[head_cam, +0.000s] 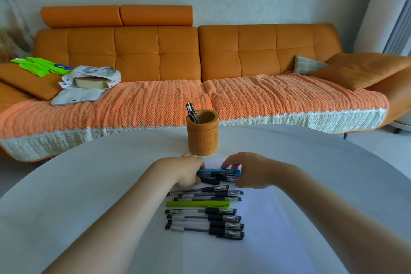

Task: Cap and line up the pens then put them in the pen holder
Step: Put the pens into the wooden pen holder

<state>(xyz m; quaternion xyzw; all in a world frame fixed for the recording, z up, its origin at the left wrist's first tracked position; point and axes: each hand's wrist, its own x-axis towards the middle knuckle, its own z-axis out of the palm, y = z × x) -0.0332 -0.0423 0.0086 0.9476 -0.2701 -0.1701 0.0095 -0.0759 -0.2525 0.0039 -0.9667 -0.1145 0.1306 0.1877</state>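
A tan cylindrical pen holder stands on the white round table with a black pen leaning inside it. In front of it my left hand and my right hand close in from both sides on a small bundle: a blue pen and a couple of black pens, fingers curled round their ends. Nearer to me several capped black pens and one green pen lie side by side in a row, caps to the right.
An orange sofa with an orange throw fills the back. On its left lie a white bag and green gloves; cushions sit at the right. A white sheet of paper lies under the pens.
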